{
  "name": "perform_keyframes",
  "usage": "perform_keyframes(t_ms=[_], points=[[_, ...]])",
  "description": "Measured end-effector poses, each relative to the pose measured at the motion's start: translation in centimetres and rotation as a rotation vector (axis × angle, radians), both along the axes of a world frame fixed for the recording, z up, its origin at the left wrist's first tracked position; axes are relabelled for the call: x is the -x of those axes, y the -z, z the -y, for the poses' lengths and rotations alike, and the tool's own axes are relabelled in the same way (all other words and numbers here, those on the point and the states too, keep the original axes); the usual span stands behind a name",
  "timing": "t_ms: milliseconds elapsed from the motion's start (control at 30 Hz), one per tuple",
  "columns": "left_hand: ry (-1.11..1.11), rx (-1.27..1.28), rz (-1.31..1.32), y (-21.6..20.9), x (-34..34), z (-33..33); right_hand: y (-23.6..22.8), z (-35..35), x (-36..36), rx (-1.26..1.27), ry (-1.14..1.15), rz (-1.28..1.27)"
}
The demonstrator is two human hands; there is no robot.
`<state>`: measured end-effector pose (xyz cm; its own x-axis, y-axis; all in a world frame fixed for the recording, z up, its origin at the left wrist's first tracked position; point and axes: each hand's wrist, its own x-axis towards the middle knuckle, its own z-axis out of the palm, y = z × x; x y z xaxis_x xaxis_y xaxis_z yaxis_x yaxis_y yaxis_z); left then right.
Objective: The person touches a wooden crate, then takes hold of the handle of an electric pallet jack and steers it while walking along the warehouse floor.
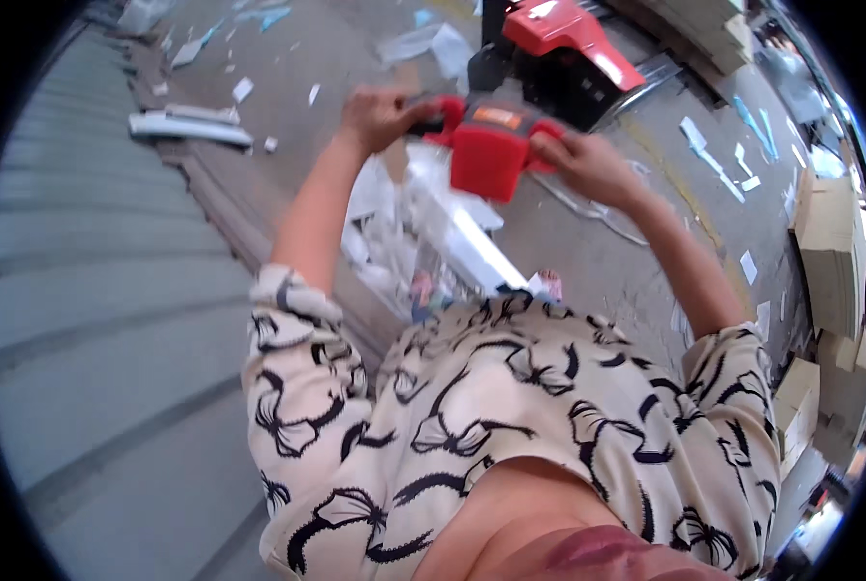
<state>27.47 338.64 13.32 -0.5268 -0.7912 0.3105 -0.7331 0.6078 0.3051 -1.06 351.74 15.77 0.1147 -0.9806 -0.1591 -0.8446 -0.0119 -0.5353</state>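
Note:
Up in front of me I hold a red and black device with an orange patch on its top; its exact kind I cannot make out. My left hand is closed on its dark left end. On its right side, my right hand grips a red part. The device hangs above the floor, with white plastic wrap and scraps lying beneath and behind it. Motion blurs both hands somewhat.
Just beyond the device stands a red and black wheeled machine. A grey corrugated metal wall runs along my left. Stacked pale boards or boxes line the right. Paper scraps and blue strips litter the concrete floor.

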Motion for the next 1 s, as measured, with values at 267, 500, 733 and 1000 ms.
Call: perform_keyframes(t_ms=[267,500,733,1000], points=[[0.039,0.143,-0.073,4.0,0.0,4.4,1.2,6.0,0.2,-0.046,-0.060,-0.032],[0.067,0.073,0.042,3.5,2.8,8.9,2.7,9.5,2.8,-0.074,0.022,-0.061],[0.226,0.165,-0.104,3.2,3.6,14.2,1.6,14.8,3.6,-0.158,-0.125,0.023],[0.123,0.082,-0.217,-1.9,1.4,22.4,-5.2,22.1,1.1,-0.389,-0.255,0.325]])
